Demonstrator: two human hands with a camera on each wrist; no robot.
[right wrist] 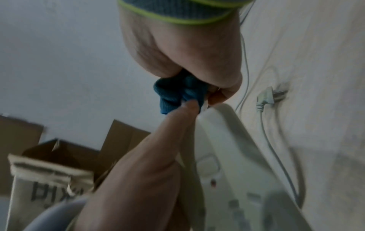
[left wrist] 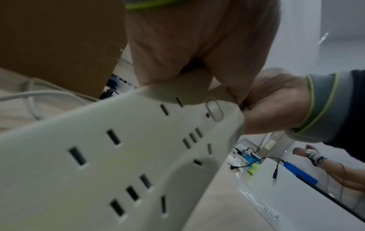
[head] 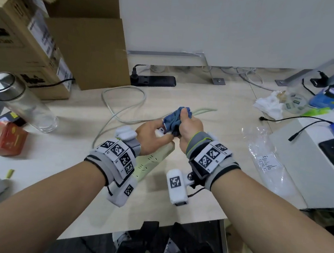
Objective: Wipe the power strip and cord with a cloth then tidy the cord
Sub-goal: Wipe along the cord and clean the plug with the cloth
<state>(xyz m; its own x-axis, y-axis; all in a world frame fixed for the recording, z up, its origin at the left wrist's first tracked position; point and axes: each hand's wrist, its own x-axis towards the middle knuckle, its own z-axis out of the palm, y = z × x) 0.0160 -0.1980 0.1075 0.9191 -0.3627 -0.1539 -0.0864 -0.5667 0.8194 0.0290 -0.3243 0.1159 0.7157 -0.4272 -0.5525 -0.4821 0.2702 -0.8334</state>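
A pale green-white power strip (head: 151, 161) is tilted up off the desk. My left hand (head: 153, 133) grips its far end, fingers curled round the edge by the switch (left wrist: 215, 109). My right hand (head: 190, 128) grips a bunched blue cloth (head: 175, 119) against that same end, where the cord leaves the strip. The cord (head: 124, 100) loops loosely over the desk behind. In the right wrist view the cloth (right wrist: 173, 93) sits at the corner of the strip (right wrist: 227, 132), and the plug (right wrist: 270, 96) lies free on the desk. The strip (left wrist: 98, 156) fills the left wrist view.
Cardboard boxes (head: 39, 34) and a steel-capped glass bottle (head: 22, 103) stand at the left, with a red carton (head: 5, 140) nearer. A black power strip (head: 154, 80) lies at the back. Right: crumpled tissue (head: 271, 105), plastic bag (head: 266, 159), white box (head: 310, 159).
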